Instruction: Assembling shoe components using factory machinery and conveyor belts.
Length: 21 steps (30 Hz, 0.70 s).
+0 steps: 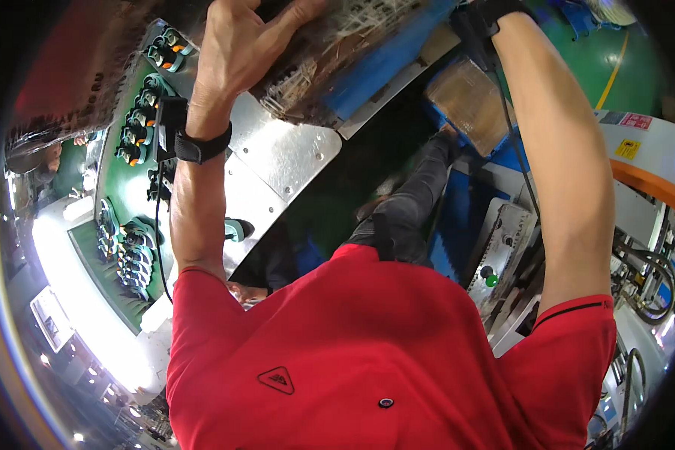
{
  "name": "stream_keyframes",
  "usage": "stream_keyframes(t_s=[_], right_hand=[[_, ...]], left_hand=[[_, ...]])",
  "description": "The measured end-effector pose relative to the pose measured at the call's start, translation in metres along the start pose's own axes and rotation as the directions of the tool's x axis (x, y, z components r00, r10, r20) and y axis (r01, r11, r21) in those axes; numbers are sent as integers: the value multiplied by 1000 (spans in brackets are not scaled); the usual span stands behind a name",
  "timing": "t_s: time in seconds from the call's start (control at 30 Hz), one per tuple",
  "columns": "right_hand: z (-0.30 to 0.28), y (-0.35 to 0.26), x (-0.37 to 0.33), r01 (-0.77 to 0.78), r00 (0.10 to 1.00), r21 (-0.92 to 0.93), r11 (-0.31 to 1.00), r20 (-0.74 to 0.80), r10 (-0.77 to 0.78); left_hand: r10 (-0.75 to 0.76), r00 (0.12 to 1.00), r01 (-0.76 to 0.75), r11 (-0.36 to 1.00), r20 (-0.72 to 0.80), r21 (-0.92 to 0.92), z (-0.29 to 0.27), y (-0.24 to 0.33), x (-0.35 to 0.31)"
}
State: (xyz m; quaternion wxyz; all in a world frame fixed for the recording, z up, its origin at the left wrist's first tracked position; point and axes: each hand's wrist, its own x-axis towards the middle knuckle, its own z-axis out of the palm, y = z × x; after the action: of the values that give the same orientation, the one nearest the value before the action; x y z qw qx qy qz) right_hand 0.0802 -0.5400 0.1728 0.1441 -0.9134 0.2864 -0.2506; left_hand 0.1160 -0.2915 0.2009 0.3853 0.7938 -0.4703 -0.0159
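Observation:
My left hand [241,46] is at the top edge with its back showing and a black strap with a small device [174,129] on the wrist. Its thumb stretches away to the right; the other fingertips are cut off by the frame. Beside and beneath it is a worn brown block-like thing with a frayed, shiny, plastic-like surface [307,86], and a blue panel [386,71] runs along its side. I cannot make out whether the hand presses on it. My right forearm [555,127] reaches up past the blue panel; a black strap [487,26] shows at its wrist, and the hand lies beyond the frame.
A bolted metal plate [292,161] lies below the left hand. Teal and orange shoe-like pieces [139,124] stand in rows on a green surface. A blue-edged bin with a brown top [469,105] and a panel with a green button [492,281] are at the right.

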Motion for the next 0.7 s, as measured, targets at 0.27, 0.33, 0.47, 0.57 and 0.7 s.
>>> stream_keyframes(t_s=[0.27, 0.33, 0.47, 0.57, 0.7], right_hand=[[2, 5, 1, 29, 999, -26, 999, 14, -29], [0, 0, -4, 17, 1000, -32, 999, 20, -16], [2, 6, 2, 35, 999, -25, 999, 1, -35], [0, 8, 1, 25, 1000, -36, 999, 4, -25], [-2, 4, -2, 12, 1000, -21, 1000, 27, -11]], left_hand=[[54, 997, -56, 998, -48, -33, 6, -13, -2], [17, 999, -16, 1000, -27, 7, 3, 0, -3], [76, 996, -76, 997, -48, -9, 7, -10, 0], [8, 1000, -8, 1000, -3, 7, 5, -2, 1], [30, 999, -29, 998, -15, 48, 5, 0, -2]])
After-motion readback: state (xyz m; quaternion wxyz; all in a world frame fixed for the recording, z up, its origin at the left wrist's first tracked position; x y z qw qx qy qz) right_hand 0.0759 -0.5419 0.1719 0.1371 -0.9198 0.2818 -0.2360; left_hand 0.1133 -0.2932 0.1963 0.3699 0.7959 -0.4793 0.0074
